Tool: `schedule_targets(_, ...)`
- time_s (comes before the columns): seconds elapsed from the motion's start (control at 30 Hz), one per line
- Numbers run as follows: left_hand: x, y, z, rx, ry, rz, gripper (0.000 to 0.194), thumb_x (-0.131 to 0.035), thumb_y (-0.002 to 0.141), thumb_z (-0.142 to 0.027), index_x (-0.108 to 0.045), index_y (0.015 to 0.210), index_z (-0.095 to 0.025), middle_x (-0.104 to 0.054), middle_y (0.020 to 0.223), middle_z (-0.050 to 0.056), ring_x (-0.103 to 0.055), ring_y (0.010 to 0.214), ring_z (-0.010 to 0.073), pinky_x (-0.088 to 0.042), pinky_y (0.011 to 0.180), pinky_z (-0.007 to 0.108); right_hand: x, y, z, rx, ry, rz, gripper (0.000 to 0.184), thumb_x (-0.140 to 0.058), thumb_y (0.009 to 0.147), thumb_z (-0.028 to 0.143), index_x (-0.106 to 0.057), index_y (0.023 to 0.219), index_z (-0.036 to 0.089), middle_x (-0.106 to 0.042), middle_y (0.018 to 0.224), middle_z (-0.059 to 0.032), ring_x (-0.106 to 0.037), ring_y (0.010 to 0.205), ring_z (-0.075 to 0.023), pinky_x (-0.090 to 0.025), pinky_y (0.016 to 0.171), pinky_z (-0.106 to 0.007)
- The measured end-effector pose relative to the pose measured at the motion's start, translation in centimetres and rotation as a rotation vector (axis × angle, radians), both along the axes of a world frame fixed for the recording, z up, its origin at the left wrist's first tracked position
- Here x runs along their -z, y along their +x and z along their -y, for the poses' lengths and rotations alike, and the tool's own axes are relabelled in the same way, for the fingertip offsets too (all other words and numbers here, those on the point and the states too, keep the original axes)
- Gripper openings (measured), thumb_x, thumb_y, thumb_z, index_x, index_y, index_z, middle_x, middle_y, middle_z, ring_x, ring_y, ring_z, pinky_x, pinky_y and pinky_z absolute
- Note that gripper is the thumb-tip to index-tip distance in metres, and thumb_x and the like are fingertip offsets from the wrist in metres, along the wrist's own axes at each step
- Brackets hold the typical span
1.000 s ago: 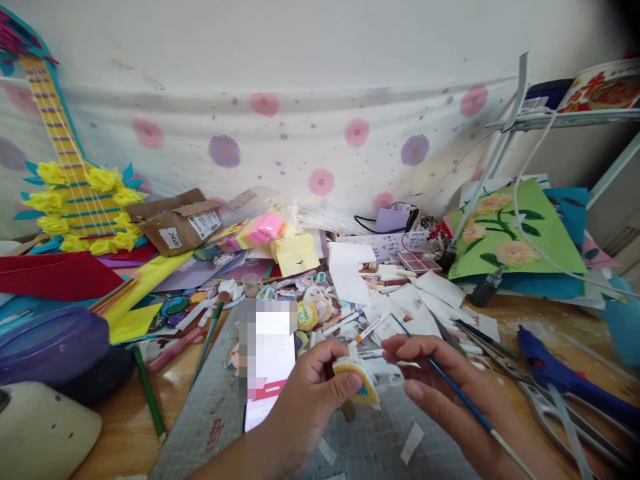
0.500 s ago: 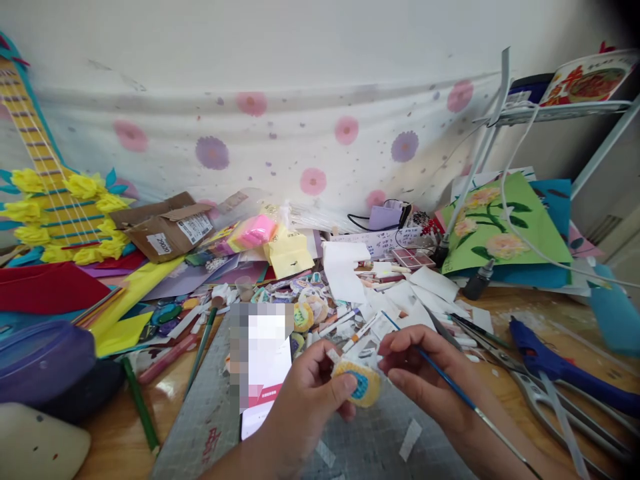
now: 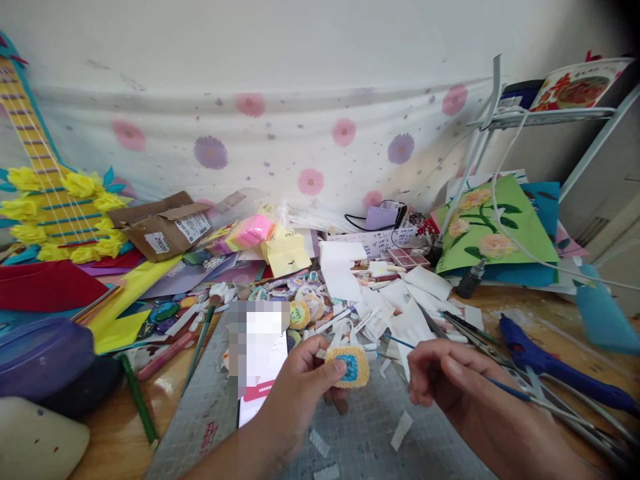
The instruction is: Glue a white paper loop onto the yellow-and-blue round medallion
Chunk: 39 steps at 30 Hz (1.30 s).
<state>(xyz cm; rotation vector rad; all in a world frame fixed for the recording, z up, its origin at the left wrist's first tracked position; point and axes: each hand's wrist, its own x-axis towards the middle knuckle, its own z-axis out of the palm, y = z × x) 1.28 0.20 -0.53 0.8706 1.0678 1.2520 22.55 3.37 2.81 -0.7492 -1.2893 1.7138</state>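
My left hand (image 3: 295, 393) pinches a small yellow round piece with a blue centre (image 3: 349, 366), held up over the grey cutting mat (image 3: 360, 433). My right hand (image 3: 450, 383) is a short way to its right, apart from the piece, with fingers curled round a thin blue-handled brush (image 3: 495, 383). The brush tip points left toward the piece. A phone (image 3: 260, 363) lies on the mat just left of my left hand.
Paper scraps and small round stickers (image 3: 305, 310) litter the desk behind my hands. A blue glue gun (image 3: 545, 360) and metal scissors (image 3: 550, 400) lie at right. A paper guitar (image 3: 55, 207), cardboard box (image 3: 163, 227), purple bowl (image 3: 40, 357) and green flower card (image 3: 493, 230) surround the desk.
My right hand has drawn away to the right from the yellow piece, taking the brush with it. My left hand has turned the piece so its blue centre faces me.
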Motion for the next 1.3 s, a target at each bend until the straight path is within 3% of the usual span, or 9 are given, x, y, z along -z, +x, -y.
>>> schedule_targets(0.2, 0.2, 0.1, -0.2, 0.181, 0.038, -0.445, 0.019, -0.065, 0.073, -0.031, -0.052, 0.076, -0.018, -0.055, 0.063, -0.002, -0.053, 0.057, 0.0141, -0.038, 0.052, 0.024, 0.2, 2.4, -0.5, 0.123, 0.07, -0.058, 0.032, -0.055, 0.085, 0.045, -0.074, 0.094, 0.021, -0.062, 0.08, -0.0047, -0.055, 0.074, -0.0181, -0.048, 0.067, -0.029)
schedule_targets(0.37, 0.7, 1.6, 0.1, 0.149, 0.041, -0.7, 0.018, -0.065, 0.07, -0.027, -0.054, 0.083, -0.021, -0.052, 0.06, -0.005, -0.049, 0.055, 0.0142, -0.031, 0.048, 0.023, -0.8, 4.3, -0.3, 0.253, 0.073, -0.025, 0.03, -0.061, 0.081, 0.045, -0.076, 0.089, 0.021, -0.063, 0.073, -0.0044, -0.054, 0.069, -0.0173, -0.048, 0.063, -0.028)
schedule_targets(0.47, 0.4, 2.3, 0.6, 0.089, 0.067, -0.887, 0.015, -0.063, 0.071, -0.026, -0.056, 0.083, -0.022, -0.049, 0.057, -0.005, -0.047, 0.053, 0.0149, -0.029, 0.05, 0.024, -1.0, 5.1, 0.4, 0.232, 0.072, -0.008, 0.031, -0.061, 0.079, 0.047, -0.076, 0.084, 0.019, -0.064, 0.067, -0.0047, -0.054, 0.067, -0.0176, -0.046, 0.062, -0.027)
schedule_targets(0.6, -1.5, 2.2, 1.1, 0.013, 0.137, -1.082, 0.017, -0.068, 0.065, -0.025, -0.06, 0.08, -0.021, -0.055, 0.066, -0.001, -0.052, 0.065, 0.0203, -0.033, 0.061, 0.028, -1.0, 5.6, 1.3, 0.152, -0.018, -0.009, 0.022, -0.06, 0.081, 0.04, -0.071, 0.081, 0.021, -0.063, 0.063, -0.0018, -0.053, 0.063, -0.0148, -0.042, 0.058, -0.023)
schedule_targets(0.7, -4.0, 2.7, 1.9, -0.05, 0.254, -1.129, 0.021, -0.062, 0.073, -0.029, -0.062, 0.094, -0.021, -0.059, 0.099, 0.006, -0.052, 0.094, 0.0253, -0.036, 0.077, 0.032, -1.4, 5.4, 1.9, 0.073, -0.081, -0.016, 0.013, -0.064, 0.077, 0.034, -0.064, 0.074, 0.021, -0.062, 0.056, 0.0002, -0.05, 0.055, -0.0123, -0.037, 0.051, -0.02)
schedule_targets(0.87, -6.5, 6.2, 4.3, 0.166, 0.417, -0.904, 0.023, -0.059, 0.082, -0.036, -0.063, 0.097, -0.019, -0.063, 0.082, 0.001, -0.057, 0.073, 0.0149, -0.042, 0.067, 0.023, -2.1, 4.9, 3.3, -0.064, -0.055, -0.022, 0.012, -0.062, 0.077, 0.029, -0.059, 0.071, 0.02, -0.06, 0.052, 0.0012, -0.047, 0.052, -0.0116, -0.034, 0.051, -0.021)
schedule_targets(0.97, -5.8, 7.9, 5.7, 0.136, 0.396, -0.849, 0.013, -0.057, 0.083, -0.027, -0.065, 0.08, -0.017, -0.061, 0.068, 0.0, -0.054, 0.065, 0.0129, -0.039, 0.061, 0.021, -1.5, 5.2, 4.2, -0.099, 0.024, 0.05, 0.011, -0.057, 0.081, 0.028, -0.058, 0.073, 0.019, -0.059, 0.054, 0.0024, -0.048, 0.055, -0.0114, -0.035, 0.055, -0.022)
schedule_targets(1.13, -3.5, 8.5, 7.8, 0.123, 0.263, -0.797, 0.017, -0.049, 0.082, -0.014, -0.062, 0.071, -0.017, -0.06, 0.061, -0.001, -0.054, 0.059, 0.0123, -0.037, 0.059, 0.022, -0.1, 5.3, 6.0, -0.19, 0.147, 0.29, 0.014, -0.05, 0.087, 0.03, -0.056, 0.079, 0.02, -0.057, 0.06, 0.0039, -0.046, 0.052, -0.0101, -0.033, 0.05, -0.021)
schedule_targets(1.3, -2.0, 8.5, 9.5, -0.042, 0.267, -0.923, 0.017, -0.048, 0.07, -0.005, -0.06, 0.064, -0.017, -0.055, 0.057, -0.001, -0.051, 0.057, 0.0138, -0.033, 0.056, 0.024, -0.4, 3.9, 8.3, -0.134, 0.35, 0.518, 0.02, -0.047, 0.085, 0.029, -0.052, 0.067, 0.021, -0.052, 0.059, 0.0034, -0.047, 0.056, -0.0129, -0.036, 0.052, -0.023)
